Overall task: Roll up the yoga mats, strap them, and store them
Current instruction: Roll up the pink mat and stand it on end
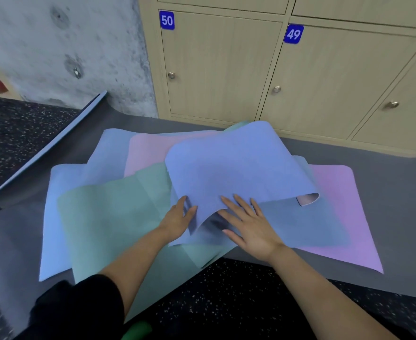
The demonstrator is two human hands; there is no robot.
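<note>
Several thin yoga mats lie overlapped on a grey floor mat point(398, 192). On top, a blue mat point(231, 168) is folded back toward me, its near edge curled up and its pale underside showing at the right. My left hand point(178, 218) grips that mat's near left edge, thumb on top. Flat beside it, my right hand point(248, 228) presses down on the near edge with fingers spread. Beneath lie a teal mat point(108, 217), a pink-purple mat point(344, 217) and another light blue mat point(62, 197).
Beige lockers point(221, 69) numbered 50 and 49 stand right behind the mats. A concrete wall point(67, 45) is at the back left. A grey-blue mat edge point(47, 146) curls up along the left. Black speckled floor point(226, 303) lies near me, with a green object point(137, 331) at the bottom.
</note>
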